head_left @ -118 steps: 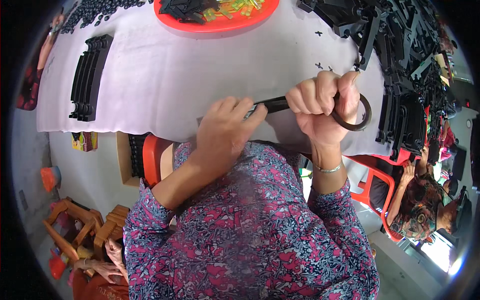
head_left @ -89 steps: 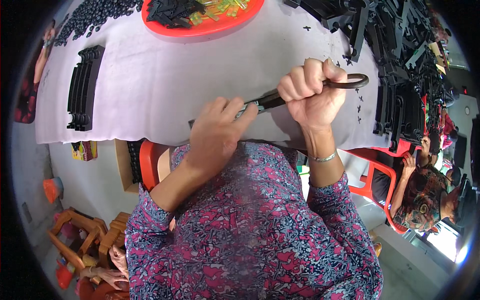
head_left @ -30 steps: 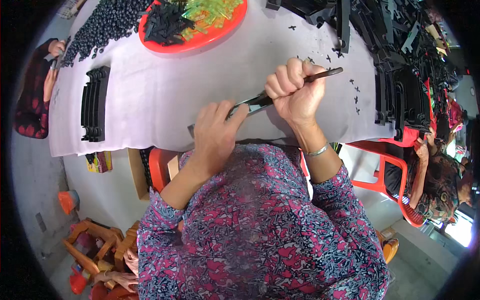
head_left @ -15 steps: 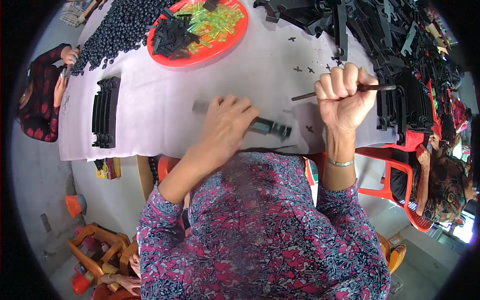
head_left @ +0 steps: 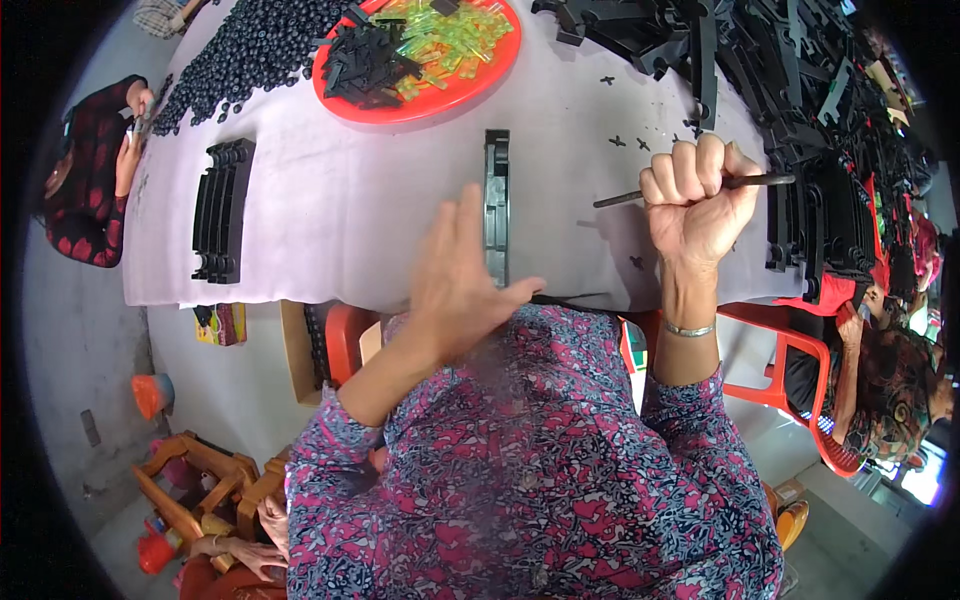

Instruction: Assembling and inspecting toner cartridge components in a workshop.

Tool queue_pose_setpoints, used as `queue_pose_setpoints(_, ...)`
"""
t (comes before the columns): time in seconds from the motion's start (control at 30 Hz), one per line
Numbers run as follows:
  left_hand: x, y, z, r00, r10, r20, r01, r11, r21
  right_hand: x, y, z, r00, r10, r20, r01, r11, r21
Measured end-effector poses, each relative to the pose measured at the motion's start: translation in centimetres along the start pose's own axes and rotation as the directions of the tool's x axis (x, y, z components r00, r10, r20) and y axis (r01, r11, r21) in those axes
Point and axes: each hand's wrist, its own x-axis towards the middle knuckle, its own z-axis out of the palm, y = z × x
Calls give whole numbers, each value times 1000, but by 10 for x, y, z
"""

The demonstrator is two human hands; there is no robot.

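On the pale cloth in front of me lies a long black plastic piece [head_left: 497, 190], pointing away from my body. My left hand [head_left: 455, 275] is just left of it, slightly blurred, with fingers stretched out and thumb apart; it holds nothing. My right hand [head_left: 697, 200] is raised in a fist around a thin dark rod [head_left: 625, 200], which sticks out on both sides of the fingers. Its exact kind does not show. Small black cross-shaped bits [head_left: 617, 141] lie on the cloth near that hand.
A red tray [head_left: 400, 112] holds black strips and yellow-green pieces. Small black round parts [head_left: 240, 60] are heaped at the far left, near another person's hand [head_left: 128, 160]. Several black pieces [head_left: 222, 210] stand at left; a black pile [head_left: 790, 80] covers the far right. A red chair [head_left: 765, 370] stands right.
My left hand has let go of the black piece, which was tilted sideways in its grip and now lies pointing away from me. My right hand still grips the rod. The view has shifted slightly.
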Motion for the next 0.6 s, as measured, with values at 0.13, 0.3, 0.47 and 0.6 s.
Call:
queue_pose_setpoints(0.13, 1, -11, 5, 992, 124, -22, -124, 992, -22, -5, 10, 3, 999, 35, 8, -35, 999, -12)
queue_pose_setpoints(0.3, -4, -15, -19, 975, 164, 150, -175, 982, 64, -8, 23, 13, 994, 88, 67, -92, 994, 53)
queue_pose_setpoints(0.47, -5, -6, -23, 981, 173, 93, -174, 985, 9, -11, 41, 12, 982, 179, 65, -183, 981, 69)
queue_pose_setpoints(0.6, -6, -9, -13, 972, 228, 56, -226, 973, -42, -13, 47, 10, 973, 226, 44, -228, 972, 58)
